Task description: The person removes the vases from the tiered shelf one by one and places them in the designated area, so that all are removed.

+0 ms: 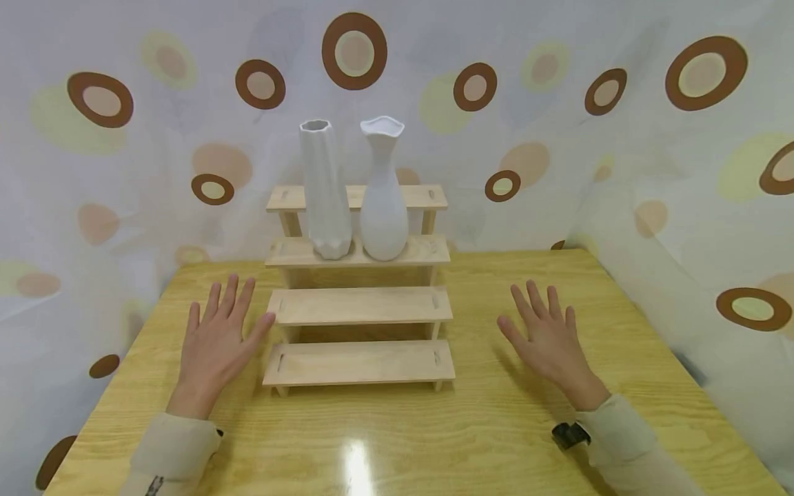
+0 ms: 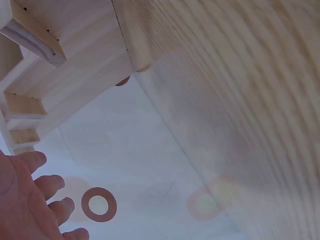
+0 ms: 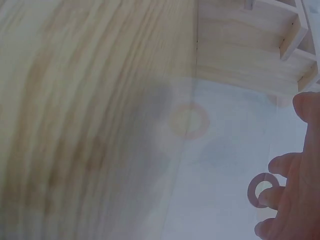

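palms down, fingers spread wide, you grip nothing: your left hand point(image 1: 216, 344) is between the tabletop's point(image 1: 298, 441) left edge and the stepped shelf point(image 1: 362, 362), your right hand point(image 1: 551, 348) toward the right edge. ribbed vase point(image 1: 327, 193) and flared vase point(image 1: 384, 207) stand on the third tier up, nearer the back edge.

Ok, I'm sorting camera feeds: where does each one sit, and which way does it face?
Head: worn on the head, facing forward and down at table, shelf and vases; left hand, right hand and sleeves show.
Left wrist: worn on that wrist, facing along the table to the wall; left hand shows at lower left.
Right wrist: worn on that wrist, also facing along the table to the wall; right hand shows at lower right.
Shared: both wrist views show shelf, table and wall.
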A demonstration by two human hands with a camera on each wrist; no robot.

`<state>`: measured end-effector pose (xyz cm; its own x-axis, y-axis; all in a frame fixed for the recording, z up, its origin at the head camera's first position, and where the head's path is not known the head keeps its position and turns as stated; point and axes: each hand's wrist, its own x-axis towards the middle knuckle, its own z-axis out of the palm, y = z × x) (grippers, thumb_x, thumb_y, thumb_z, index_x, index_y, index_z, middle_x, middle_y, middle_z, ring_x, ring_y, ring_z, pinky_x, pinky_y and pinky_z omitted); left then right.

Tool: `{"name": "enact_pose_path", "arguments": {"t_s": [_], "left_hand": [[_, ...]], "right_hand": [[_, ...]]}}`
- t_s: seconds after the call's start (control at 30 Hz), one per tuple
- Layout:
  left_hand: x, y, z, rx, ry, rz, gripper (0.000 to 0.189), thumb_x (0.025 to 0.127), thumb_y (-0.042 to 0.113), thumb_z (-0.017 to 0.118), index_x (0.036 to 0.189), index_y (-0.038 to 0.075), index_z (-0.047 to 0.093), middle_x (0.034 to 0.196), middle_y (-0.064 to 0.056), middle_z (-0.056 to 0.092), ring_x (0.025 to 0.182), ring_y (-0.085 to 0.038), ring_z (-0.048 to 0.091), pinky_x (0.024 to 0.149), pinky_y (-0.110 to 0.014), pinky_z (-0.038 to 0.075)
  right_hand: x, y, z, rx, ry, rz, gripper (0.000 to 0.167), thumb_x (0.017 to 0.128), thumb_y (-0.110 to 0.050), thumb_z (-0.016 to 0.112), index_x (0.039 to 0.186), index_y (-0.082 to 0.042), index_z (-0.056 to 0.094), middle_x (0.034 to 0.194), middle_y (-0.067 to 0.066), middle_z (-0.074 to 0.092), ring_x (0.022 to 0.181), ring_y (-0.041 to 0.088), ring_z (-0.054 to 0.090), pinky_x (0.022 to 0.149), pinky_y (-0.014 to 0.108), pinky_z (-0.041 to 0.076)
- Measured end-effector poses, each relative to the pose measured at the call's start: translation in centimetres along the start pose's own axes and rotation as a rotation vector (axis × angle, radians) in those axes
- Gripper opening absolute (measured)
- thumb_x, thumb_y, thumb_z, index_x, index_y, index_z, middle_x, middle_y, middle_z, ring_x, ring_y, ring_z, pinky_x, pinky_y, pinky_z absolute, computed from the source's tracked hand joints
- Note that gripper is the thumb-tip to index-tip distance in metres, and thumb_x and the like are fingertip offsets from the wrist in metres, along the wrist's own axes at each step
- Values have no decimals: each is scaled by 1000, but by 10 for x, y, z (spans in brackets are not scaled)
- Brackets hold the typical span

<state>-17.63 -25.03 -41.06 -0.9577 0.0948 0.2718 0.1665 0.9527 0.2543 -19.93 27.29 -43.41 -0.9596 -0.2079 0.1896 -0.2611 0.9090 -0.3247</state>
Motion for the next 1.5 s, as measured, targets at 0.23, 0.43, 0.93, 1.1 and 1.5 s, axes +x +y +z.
{"name": "enact_pose_path", "arguments": {"t_s": [0.23, 0.43, 0.93, 1.1, 1.5], "left_hand": [[-1, 0, -2, -2, 6, 5, 79, 101, 63, 34, 161, 19, 8, 164, -8, 0, 150, -32, -6, 116, -58, -10], [1, 1, -1, -104, -18, 13, 76, 103, 58, 34, 161, 16, 8, 164, -9, 1, 149, -35, -1, 115, -65, 1], [16, 5, 7, -550, -82, -58, 76, 102, 52, 46, 160, 24, 6, 164, -7, 10, 148, -38, 12, 114, -64, 16], [17, 4, 10, -620, -130, -112, 78, 99, 55, 50, 160, 29, 8, 164, -5, 11, 147, -41, 11, 112, -68, 16], [18, 2, 18, -663, -160, -118, 79, 97, 54, 56, 160, 29, 14, 163, -8, 14, 144, -47, 18, 109, -70, 22]], "right_hand": [[6, -17, -7, 0, 53, -33, 75, 102, -56, 40, 160, -16, 15, 164, 10, 1, 147, 36, -15, 108, 74, -4], [20, -34, -13, 81, 119, -89, 73, 103, -52, 42, 160, -13, 18, 164, 10, 4, 148, 34, -13, 111, 71, -4], [78, -82, -38, 558, 246, -185, 65, 100, -42, 57, 156, -20, 33, 160, 1, 27, 149, 16, 9, 117, 57, 16], [93, -103, -41, 648, 252, -228, 63, 99, -36, 61, 154, -16, 37, 158, 5, 30, 148, 17, 19, 118, 47, 24], [112, -158, -62, 813, 218, -249, 59, 98, -13, 63, 149, 2, 39, 153, 16, 39, 144, 23, 30, 117, 40, 27]]}}
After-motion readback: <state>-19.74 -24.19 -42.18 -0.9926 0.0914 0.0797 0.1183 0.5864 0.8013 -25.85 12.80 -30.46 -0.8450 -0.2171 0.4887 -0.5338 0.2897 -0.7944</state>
